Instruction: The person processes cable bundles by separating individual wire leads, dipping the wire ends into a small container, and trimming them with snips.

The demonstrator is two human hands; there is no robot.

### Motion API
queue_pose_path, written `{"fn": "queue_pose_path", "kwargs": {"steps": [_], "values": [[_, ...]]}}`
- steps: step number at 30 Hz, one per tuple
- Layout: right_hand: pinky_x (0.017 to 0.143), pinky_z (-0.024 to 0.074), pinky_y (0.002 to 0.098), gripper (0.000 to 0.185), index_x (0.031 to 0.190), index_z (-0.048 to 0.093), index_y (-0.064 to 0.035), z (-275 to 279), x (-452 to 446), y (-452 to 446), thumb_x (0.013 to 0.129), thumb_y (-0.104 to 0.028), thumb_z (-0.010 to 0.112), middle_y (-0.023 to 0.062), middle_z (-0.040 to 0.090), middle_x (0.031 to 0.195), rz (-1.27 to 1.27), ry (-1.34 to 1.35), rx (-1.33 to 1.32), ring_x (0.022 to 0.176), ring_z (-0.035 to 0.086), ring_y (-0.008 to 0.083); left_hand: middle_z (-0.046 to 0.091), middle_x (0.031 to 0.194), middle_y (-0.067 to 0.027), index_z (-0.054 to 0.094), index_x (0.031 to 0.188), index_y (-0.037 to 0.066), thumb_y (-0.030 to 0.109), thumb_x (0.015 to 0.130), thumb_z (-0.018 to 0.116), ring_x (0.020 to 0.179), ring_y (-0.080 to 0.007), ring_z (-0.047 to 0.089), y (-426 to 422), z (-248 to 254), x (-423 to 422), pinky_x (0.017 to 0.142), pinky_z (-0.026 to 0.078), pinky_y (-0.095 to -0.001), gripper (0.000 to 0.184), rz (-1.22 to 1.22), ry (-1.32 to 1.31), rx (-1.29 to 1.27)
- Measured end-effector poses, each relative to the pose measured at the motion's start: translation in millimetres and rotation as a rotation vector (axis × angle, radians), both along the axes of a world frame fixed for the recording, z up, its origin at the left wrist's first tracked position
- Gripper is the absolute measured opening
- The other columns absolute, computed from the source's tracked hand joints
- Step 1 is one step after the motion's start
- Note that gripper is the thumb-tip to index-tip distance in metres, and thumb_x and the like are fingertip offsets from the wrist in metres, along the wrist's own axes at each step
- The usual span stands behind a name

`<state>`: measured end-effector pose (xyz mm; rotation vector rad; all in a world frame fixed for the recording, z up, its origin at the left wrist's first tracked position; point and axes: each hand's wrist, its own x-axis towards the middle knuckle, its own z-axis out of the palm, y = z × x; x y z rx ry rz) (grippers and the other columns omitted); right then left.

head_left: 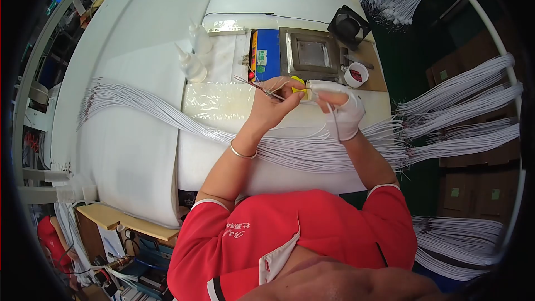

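My left hand (278, 97), bare with a bangle on the wrist, is closed on thin wires (257, 85) whose ends fan out to its left. My right hand (343, 108), wrapped in a white covering, is closed around a white cable (333, 116), its fingertips close to those of my left hand. A small yellow object (298, 85) shows between and behind the hands. Beneath my forearms a long bundle of white cables (301, 153) lies across the white work surface. What sits right between the fingertips is too small to make out.
Two clear squeeze bottles (192, 68) stand left of a blue box (268, 53) and a metal plate (310, 53). A black fan (349, 24) and a white cup (356, 74) are at the right. More cable bundles (462, 97) hang over a rail. A person's red sleeve (51, 239) shows lower left.
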<state>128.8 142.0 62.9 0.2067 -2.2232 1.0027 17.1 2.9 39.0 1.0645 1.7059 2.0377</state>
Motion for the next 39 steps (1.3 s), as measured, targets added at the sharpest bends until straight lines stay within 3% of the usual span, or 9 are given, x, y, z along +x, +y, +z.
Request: {"fn": "queue_pose_path", "kwargs": {"steps": [3, 6, 10, 14, 23, 26, 30, 39], "values": [[0.066, 0.0493, 0.0257, 0.013, 0.086, 0.062, -0.0026, -3.3, -7.9, -2.8, 0.074, 0.000, 0.065, 0.0098, 0.064, 0.082, -0.147, 0.087, -0.217, 0.072, 0.062, 0.0175, 0.050, 0.059, 0.0035, 0.062, 0.080, 0.003, 0.001, 0.074, 0.065, 0.052, -0.0020, 0.040, 3.8, -5.2, 1.3, 0.048, 0.032, -0.0184, 0.007, 0.076, 0.095, -0.004], [0.071, 0.0468, 0.0243, 0.011, 0.087, 0.061, 0.0002, -5.2, -13.0, -2.2, 0.078, -0.004, 0.065, 0.0083, 0.063, 0.087, -0.079, -0.079, -0.548, 0.076, 0.059, 0.0135, 0.050, 0.058, 0.0028, 0.062, 0.077, 0.003, 0.002, 0.074, 0.065, 0.052, -0.0024, 0.042, 3.3, -6.0, 1.4, 0.047, 0.033, -0.0191, 0.004, 0.092, 0.112, -0.052], [0.066, 0.0490, 0.0236, 0.011, 0.084, 0.061, 0.0001, -8.7, -18.3, 0.0, 0.075, -0.001, 0.067, 0.0094, 0.064, 0.084, -0.050, -0.107, -0.487, 0.073, 0.062, 0.0142, 0.050, 0.057, 0.0015, 0.062, 0.074, 0.002, 0.002, 0.074, 0.064, 0.052, -0.0033, 0.043, 6.5, -11.1, 2.4, 0.047, 0.035, -0.0202, 0.002, 0.097, 0.170, -0.085], [0.062, 0.0485, 0.0263, 0.013, 0.083, 0.062, -0.0020, -0.5, -21.7, -2.8, 0.072, -0.004, 0.070, 0.0101, 0.064, 0.081, -0.076, -0.125, -0.115, 0.070, 0.062, 0.0172, 0.051, 0.058, -0.0023, 0.061, 0.071, 0.001, 0.004, 0.073, 0.063, 0.051, -0.0063, 0.045, 5.6, -11.1, -1.5, 0.047, 0.036, -0.0226, 0.004, 0.137, 0.244, -0.053], [0.058, 0.0482, 0.0285, 0.011, 0.078, 0.063, -0.0029, 8.9, -19.7, -4.9, 0.070, -0.004, 0.070, 0.0109, 0.063, 0.071, -0.171, -0.182, -0.062, 0.064, 0.063, 0.0211, 0.052, 0.058, -0.0040, 0.064, 0.076, 0.002, 0.005, 0.072, 0.063, 0.050, -0.0070, 0.045, 6.4, -11.7, -0.1, 0.045, 0.035, -0.0241, 0.004, 0.175, 0.431, -0.033], [0.057, 0.0481, 0.0288, 0.010, 0.078, 0.063, -0.0030, 9.1, -17.2, -4.2, 0.070, -0.005, 0.070, 0.0110, 0.063, 0.071, -0.191, -0.170, -0.052, 0.063, 0.063, 0.0213, 0.050, 0.056, 0.0006, 0.066, 0.077, 0.003, 0.006, 0.072, 0.064, 0.049, -0.0040, 0.042, 2.4, -3.6, 3.2, 0.044, 0.032, -0.0218, 0.006, 0.039, 0.194, -0.133], [0.057, 0.0481, 0.0296, 0.010, 0.078, 0.063, -0.0033, 2.5, -17.2, -4.3, 0.071, -0.006, 0.069, 0.0107, 0.063, 0.071, -0.178, -0.150, -0.063, 0.063, 0.063, 0.0216, 0.047, 0.054, 0.0054, 0.067, 0.076, 0.003, 0.005, 0.073, 0.063, 0.049, -0.0009, 0.040, 0.7, -3.4, 2.0, 0.044, 0.030, -0.0187, 0.005, -0.002, 0.073, -0.193], [0.057, 0.0482, 0.0299, 0.013, 0.078, 0.064, -0.0039, -3.8, -16.0, 5.8, 0.070, -0.012, 0.070, 0.0112, 0.063, 0.070, -0.172, -0.133, 0.016, 0.061, 0.062, 0.0213, 0.048, 0.055, 0.0063, 0.065, 0.072, 0.003, 0.000, 0.073, 0.062, 0.049, 0.0000, 0.040, 6.2, -11.7, 2.9, 0.045, 0.032, -0.0171, 0.005, -0.002, 0.147, -0.097]]}}
